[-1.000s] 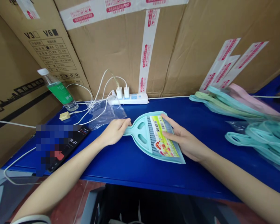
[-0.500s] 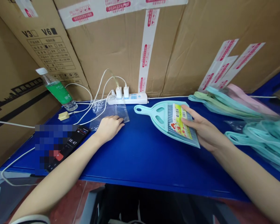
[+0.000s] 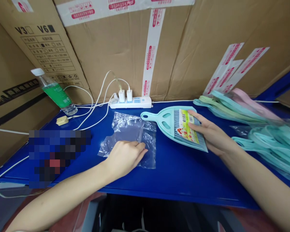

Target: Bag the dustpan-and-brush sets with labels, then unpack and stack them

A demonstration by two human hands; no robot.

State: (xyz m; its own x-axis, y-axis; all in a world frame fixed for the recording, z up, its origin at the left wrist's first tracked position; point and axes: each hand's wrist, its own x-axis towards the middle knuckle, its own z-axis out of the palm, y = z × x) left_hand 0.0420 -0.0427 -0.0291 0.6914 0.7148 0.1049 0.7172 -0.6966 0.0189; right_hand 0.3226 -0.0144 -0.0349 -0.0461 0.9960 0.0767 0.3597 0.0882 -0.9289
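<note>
My left fingers [image 3: 138, 150] lie open, flattening the bag [image 3: 128, 131], while my right fingers [image 3: 195, 127] clasp the dustpan [image 3: 164, 121], so I judge the bag's mouth needs finding next.

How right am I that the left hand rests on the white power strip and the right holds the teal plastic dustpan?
No: in the head view the left hand lies on a clear plastic bag; the right hand holds the dustpan.
</note>
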